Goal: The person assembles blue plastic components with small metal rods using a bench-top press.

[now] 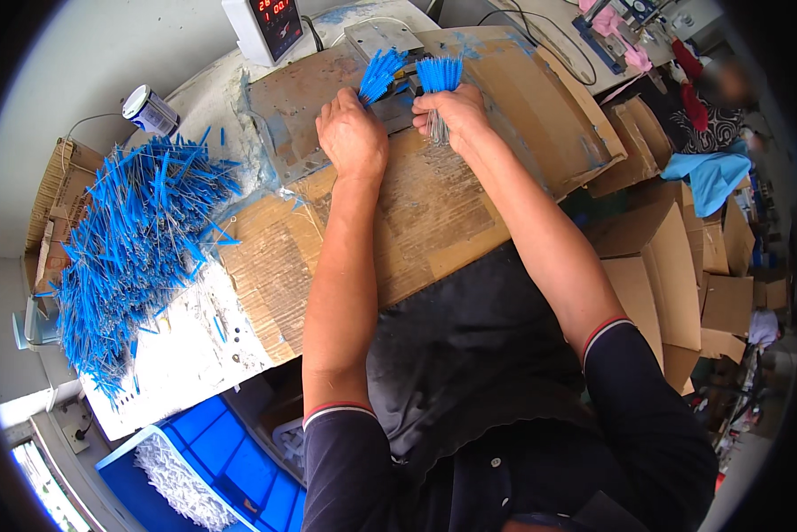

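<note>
My left hand (pixel 352 133) grips a small bundle of blue-tipped thin sticks (pixel 380 74), fanned out toward a grey metal device (pixel 382 37) at the far edge of the bench. My right hand (pixel 456 111) holds a second bundle of blue-tipped sticks (pixel 439 74) upright, with their pale stems showing below the fist. Both hands rest over a worn metal plate (pixel 292 115) and cardboard sheet (pixel 425 213) covering the bench. The two bundles sit side by side, close together.
A large loose heap of blue sticks (pixel 132 248) lies at the left. A small tin can (pixel 148 108) stands behind it, and a box with a red digit display (pixel 272 27) at the back. A blue crate (pixel 212 470) holds white pieces. Cardboard boxes (pixel 673 275) stack at the right.
</note>
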Available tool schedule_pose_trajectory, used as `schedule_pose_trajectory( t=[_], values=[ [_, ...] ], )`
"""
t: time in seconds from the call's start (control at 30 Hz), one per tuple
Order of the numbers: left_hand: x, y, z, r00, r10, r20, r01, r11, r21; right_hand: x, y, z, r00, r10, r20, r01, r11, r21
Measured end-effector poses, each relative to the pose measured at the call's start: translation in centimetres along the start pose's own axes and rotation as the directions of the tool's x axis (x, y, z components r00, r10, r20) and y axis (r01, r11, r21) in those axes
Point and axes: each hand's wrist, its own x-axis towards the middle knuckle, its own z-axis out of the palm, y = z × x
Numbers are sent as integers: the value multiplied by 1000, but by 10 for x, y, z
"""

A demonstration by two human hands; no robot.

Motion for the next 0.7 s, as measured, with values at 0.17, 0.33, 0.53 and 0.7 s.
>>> schedule_pose_trajectory(
  t=[0.17,0.33,0.53,0.7],
  values=[
    [-1,-1,-1,999,-11,43,12,1000,-28,-12,2,0,998,-44,-39,50,985,163],
    [-1,0,-1,1000,11,12,-10,999,-53,-12,2,-5,999,4,-43,4,984,180],
    [-1,3,-6,995,-2,102,6,999,-41,-10,4,-12,1000,-10,29,5,989,149],
    [-2,0,-4,991,43,130,-46,999,23,-17,3,-10,999,-22,30,19,994,106]
  ],
)
